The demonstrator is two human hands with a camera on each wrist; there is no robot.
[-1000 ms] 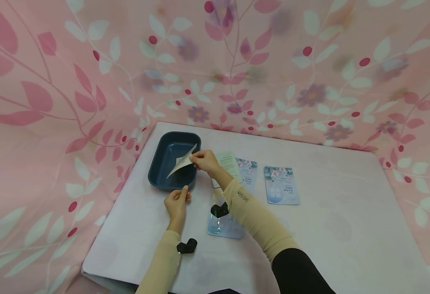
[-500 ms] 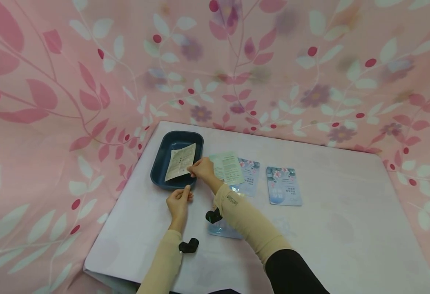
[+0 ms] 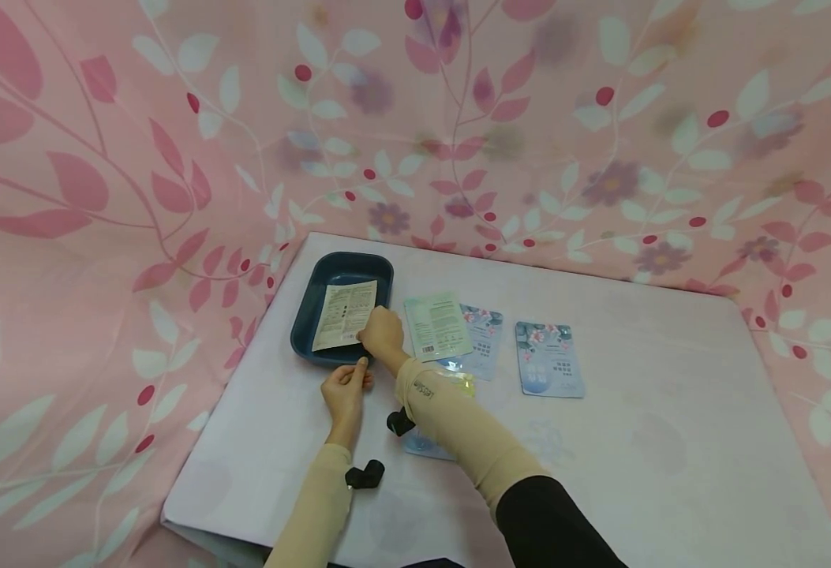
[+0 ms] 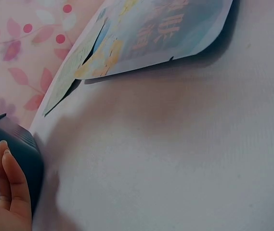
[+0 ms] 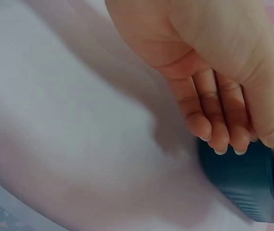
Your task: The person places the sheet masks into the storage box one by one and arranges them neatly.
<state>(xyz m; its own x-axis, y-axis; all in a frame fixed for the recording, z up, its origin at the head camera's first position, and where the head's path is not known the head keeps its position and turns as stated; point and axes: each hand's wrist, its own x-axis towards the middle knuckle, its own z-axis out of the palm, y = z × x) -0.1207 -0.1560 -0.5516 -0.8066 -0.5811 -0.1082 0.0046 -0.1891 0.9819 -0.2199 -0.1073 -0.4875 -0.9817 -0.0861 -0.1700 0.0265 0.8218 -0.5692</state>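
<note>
Ahead of the left hand [image 3: 345, 394], whose curled fingers and thumb gripped its near rim, the dark blue tray [image 3: 349, 267] held the cream packet [image 3: 344, 314], printed face up. The right hand [image 3: 383, 333], bent over the rim with fingers curled, pinched the packet's near right corner. The packet's long axis ran away from both hands, its far end leaning slightly toward the right hand's side.

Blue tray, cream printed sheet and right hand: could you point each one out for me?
Tray [image 3: 350, 273], head view: bare inside surface near the far end.
Sheet [image 3: 345, 315], head view: middle of its printed face.
Right hand [image 3: 383, 330], head view: back of the hand.
</note>
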